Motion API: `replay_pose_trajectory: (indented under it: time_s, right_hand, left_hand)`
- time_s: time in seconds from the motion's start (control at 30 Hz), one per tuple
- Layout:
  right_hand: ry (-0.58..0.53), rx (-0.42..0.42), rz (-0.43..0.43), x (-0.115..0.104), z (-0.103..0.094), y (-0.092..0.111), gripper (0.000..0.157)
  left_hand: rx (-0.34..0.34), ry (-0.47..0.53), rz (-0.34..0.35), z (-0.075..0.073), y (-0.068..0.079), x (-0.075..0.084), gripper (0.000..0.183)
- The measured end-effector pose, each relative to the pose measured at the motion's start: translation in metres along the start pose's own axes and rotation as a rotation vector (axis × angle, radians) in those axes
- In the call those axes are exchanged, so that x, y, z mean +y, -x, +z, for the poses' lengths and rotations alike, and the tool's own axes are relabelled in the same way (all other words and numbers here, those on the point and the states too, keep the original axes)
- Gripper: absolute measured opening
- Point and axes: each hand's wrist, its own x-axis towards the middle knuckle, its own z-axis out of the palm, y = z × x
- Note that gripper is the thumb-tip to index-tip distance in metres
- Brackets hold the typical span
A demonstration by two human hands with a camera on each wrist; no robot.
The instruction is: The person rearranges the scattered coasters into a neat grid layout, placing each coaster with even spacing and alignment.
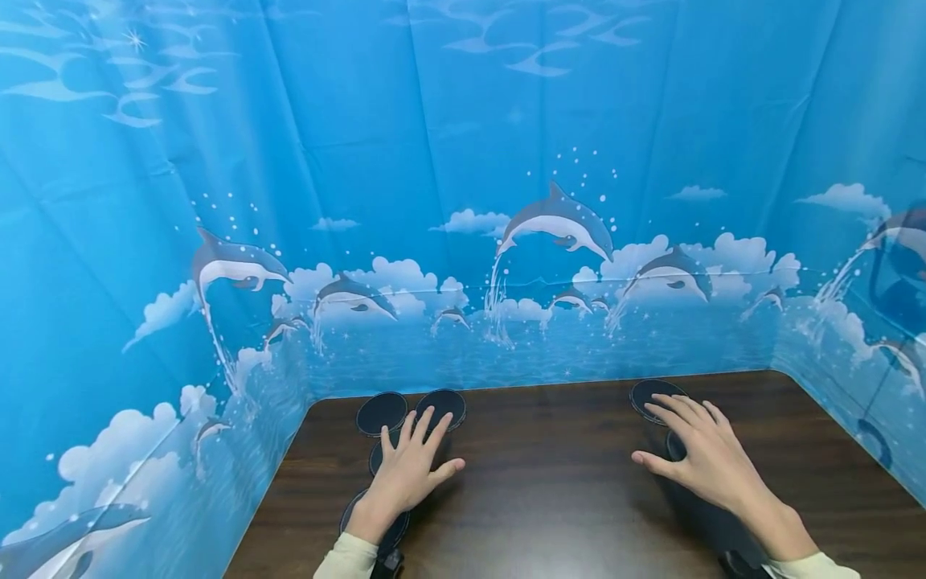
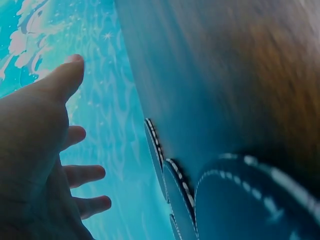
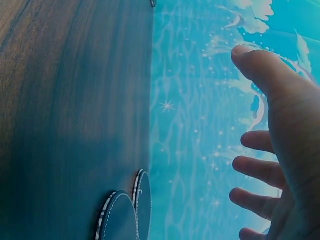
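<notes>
While left hand [image 1: 407, 473] and right hand [image 1: 707, 452] hover, fingers [image 3: 257, 168] spread, discs [image 1: 381, 414] below

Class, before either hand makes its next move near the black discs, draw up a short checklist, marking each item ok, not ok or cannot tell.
1. Left hand free of any load: ok, fingers spread.
2. Right hand free of any load: ok, fingers extended.
3. Left-side black discs resting on the table: ok.
4. Right-side black discs fully visible from the head camera: not ok, the right hand partly covers them.
5. Undersides of the discs: cannot tell, hidden.
</notes>
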Motion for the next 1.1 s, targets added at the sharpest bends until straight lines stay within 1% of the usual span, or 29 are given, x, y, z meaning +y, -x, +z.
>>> replay_pose_trajectory:
  time_s: [0.07,0.17,0.37,0.5,0.6,0.8,0.97,1.1]
  right_hand:
    - [-0.015,-0.005,0.004,0.001,-0.002,0.003,0.083]
    - [-0.031,-0.012,0.020,0.004,-0.006,0.007,0.083]
    - [-0.038,-0.038,0.044,0.008,-0.013,0.008,0.082]
    - [-0.041,-0.060,0.062,0.008,-0.017,0.008,0.082]
    - [-0.033,-0.077,0.075,0.009,-0.020,0.010,0.083]
    - [-0.030,-0.118,0.101,0.015,-0.025,0.019,0.084]
    - [-0.024,-0.132,0.100,0.017,-0.027,0.022,0.085]
    - [-0.027,-0.137,0.095,0.019,-0.030,0.022,0.086]
  left_hand:
    - [-0.001,0.008,0.005,0.000,0.000,0.005,0.083]
    - [-0.004,0.025,0.031,0.001,-0.001,0.017,0.083]
    - [0.009,0.060,0.077,0.001,-0.009,0.037,0.082]
    - [-0.013,0.052,0.104,0.002,-0.014,0.046,0.080]
    - [-0.032,0.043,0.139,0.002,-0.020,0.055,0.079]
    - [-0.074,0.026,0.178,0.008,-0.029,0.075,0.080]
    - [-0.105,-0.001,0.244,0.013,-0.032,0.090,0.088]
    - [-0.129,0.000,0.270,0.013,-0.033,0.100,0.091]
